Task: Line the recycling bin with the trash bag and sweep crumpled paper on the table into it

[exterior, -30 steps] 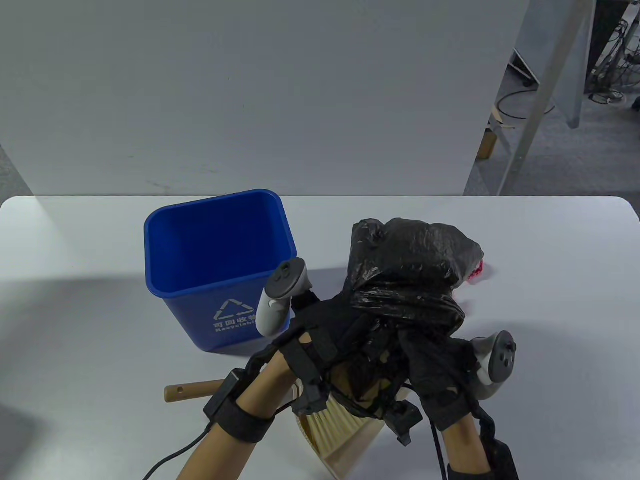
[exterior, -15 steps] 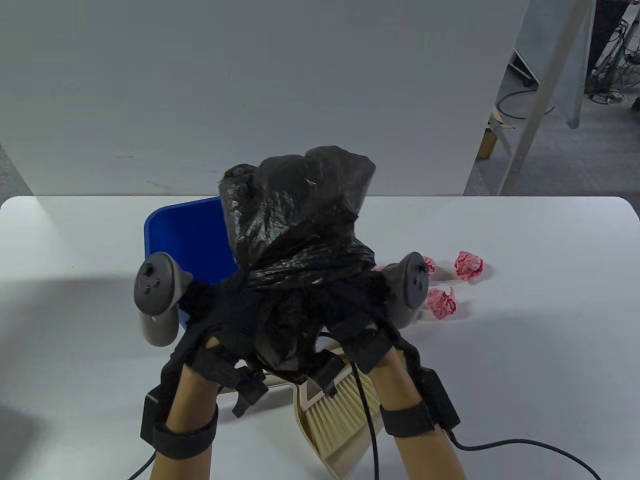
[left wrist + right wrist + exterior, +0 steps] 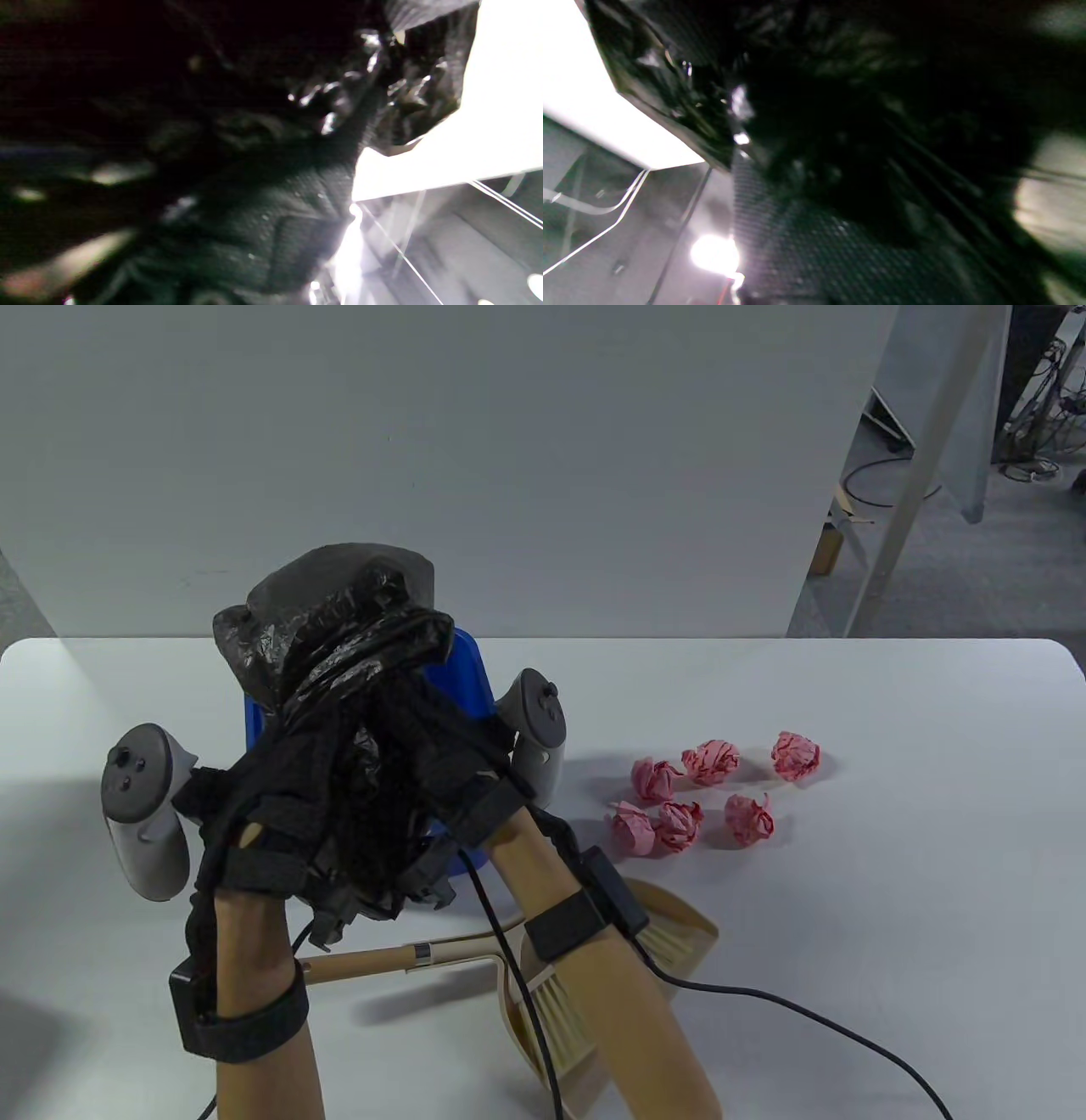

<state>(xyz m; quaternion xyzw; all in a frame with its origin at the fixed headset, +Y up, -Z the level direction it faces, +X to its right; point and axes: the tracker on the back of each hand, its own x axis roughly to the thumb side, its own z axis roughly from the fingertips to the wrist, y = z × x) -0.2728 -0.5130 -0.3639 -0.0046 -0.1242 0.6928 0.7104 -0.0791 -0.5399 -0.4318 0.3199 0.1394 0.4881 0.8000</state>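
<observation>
Both hands hold a crumpled black trash bag [image 3: 331, 636] up in the air in front of the blue recycling bin [image 3: 475, 678], which is mostly hidden behind it. My left hand [image 3: 263, 806] grips the bag's lower left part, my right hand [image 3: 433, 780] its lower right. Several pink crumpled paper balls [image 3: 679, 797] lie on the white table [image 3: 891, 857] to the right of the bin. Both wrist views are dark and blurred, filled by glossy bag plastic [image 3: 382, 84] and glove fabric [image 3: 818, 254].
A hand brush with a wooden handle [image 3: 373, 960] and a beige dustpan [image 3: 679, 916] lie near the front edge, under my right forearm. A black cable [image 3: 806, 1010] trails over the table to the right. A grey wall panel [image 3: 509, 432] stands behind the table.
Both hands carried the trash bag from the table's right-centre up and leftward, until it hangs in front of the bin. The paper balls, earlier hidden by the bag, came into view.
</observation>
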